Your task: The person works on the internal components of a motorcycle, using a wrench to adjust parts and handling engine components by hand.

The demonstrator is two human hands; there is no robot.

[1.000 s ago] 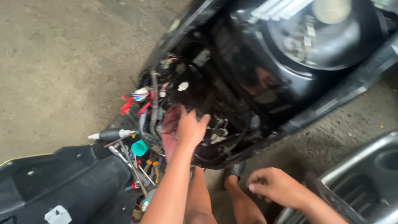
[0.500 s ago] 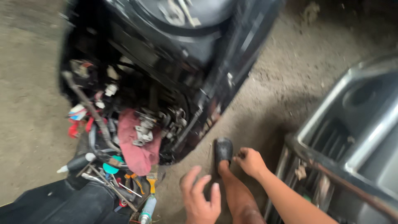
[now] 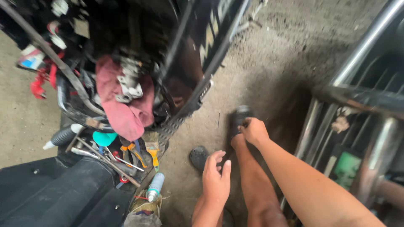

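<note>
My left hand [image 3: 216, 176] hangs open above my knee and a dark sandal [image 3: 198, 157], holding nothing. My right hand [image 3: 252, 129] rests with curled fingers on my other foot's dark sandal [image 3: 238, 119]; whether it grips the sandal I cannot tell. A dusty pink rag [image 3: 124, 109] with a grey metal part [image 3: 128, 86] on it lies inside the opened black scooter body [image 3: 185, 63] at upper left, apart from both hands.
Screwdrivers and pliers [image 3: 130, 155] lie scattered on the black scooter footboard [image 3: 50, 193]. A spray can [image 3: 155, 187] stands near the bottom. Red wiring [image 3: 40, 82] hangs at left. A steel frame [image 3: 357, 105] stands at right. A loose nail [image 3: 219, 119] lies on the concrete.
My left hand left the rag inside the scooter and dropped down to my knee. My right hand stayed on the sandal. The view swung right and closer.
</note>
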